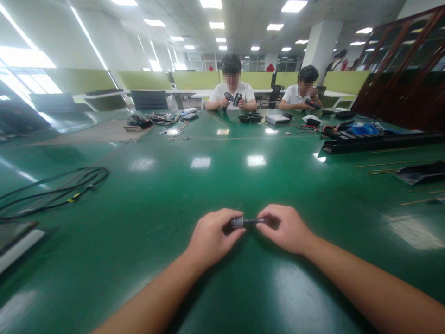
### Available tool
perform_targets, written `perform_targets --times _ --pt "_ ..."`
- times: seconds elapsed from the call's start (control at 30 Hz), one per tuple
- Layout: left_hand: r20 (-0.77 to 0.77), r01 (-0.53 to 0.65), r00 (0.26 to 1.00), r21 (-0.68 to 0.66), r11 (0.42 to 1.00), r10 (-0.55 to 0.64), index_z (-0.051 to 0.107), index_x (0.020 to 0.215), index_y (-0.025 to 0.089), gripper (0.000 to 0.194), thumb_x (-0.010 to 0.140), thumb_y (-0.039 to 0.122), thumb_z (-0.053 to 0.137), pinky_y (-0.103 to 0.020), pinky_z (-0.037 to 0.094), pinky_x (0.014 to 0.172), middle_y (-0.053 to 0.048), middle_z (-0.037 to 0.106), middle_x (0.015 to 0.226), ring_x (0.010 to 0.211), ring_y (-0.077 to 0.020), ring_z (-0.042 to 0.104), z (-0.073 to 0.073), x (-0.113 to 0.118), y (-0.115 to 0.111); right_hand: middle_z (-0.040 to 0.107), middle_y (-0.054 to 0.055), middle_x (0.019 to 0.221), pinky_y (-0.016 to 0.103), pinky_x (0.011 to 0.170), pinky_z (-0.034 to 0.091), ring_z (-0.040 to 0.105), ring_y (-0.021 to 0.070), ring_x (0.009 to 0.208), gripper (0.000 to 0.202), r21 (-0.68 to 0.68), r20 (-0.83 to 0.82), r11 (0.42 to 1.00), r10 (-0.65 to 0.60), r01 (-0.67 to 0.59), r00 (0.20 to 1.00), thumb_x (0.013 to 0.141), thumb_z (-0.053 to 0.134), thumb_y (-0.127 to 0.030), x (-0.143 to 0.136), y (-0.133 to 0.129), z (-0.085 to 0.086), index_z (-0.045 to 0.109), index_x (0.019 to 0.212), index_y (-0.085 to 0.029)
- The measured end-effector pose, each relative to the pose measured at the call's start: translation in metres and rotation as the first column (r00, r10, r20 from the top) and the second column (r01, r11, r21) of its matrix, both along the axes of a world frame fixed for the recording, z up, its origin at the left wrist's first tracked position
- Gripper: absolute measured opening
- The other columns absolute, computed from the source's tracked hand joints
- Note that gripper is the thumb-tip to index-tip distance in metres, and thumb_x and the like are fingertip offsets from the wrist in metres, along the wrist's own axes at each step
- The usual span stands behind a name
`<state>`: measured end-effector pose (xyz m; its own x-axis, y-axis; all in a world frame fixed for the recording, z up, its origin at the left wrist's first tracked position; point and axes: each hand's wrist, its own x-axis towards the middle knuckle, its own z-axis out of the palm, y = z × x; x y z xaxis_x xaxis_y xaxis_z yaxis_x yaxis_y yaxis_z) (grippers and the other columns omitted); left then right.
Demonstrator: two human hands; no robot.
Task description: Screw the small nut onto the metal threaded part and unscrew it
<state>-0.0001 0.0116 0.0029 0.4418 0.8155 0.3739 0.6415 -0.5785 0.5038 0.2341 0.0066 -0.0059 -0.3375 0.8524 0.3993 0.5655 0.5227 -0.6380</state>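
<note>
Both my hands meet low over the green table [222, 185], gripping one small dark rod-like part [247, 221] between them. My left hand [212, 236] closes on its silver-grey end. The darker right end is pinched in the fingers of my right hand [287, 228]. The part lies level, just above or on the table surface; most of it is hidden by my fingers.
Black cables [59, 188] coil at the left, with a flat tray edge [17, 241] near them. Long black rails [378, 141] and thin rods [392, 163] lie at the right. Two people sit at the far side, each handling tools, with boxes [277, 119] and parts [153, 119] around them.
</note>
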Motion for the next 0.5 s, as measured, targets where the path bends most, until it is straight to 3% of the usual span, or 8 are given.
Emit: perform_targets --times 0.5 --pt "0.007 -0.017 1.0 -0.034 0.999 0.017 0.066 0.108 0.027 0.028 0.081 0.027 0.074 -0.032 0.051 0.083 0.0 0.071 0.103 0.091 -0.0185 0.065 -0.0014 -0.002 0.0018 0.067 0.001 0.072 0.026 0.062 0.043 0.06 0.015 0.065 0.006 -0.025 -0.013 0.999 -0.032 0.031 0.999 0.077 0.067 -0.015 -0.0002 0.0013 0.0008 0.07 0.081 -0.018"
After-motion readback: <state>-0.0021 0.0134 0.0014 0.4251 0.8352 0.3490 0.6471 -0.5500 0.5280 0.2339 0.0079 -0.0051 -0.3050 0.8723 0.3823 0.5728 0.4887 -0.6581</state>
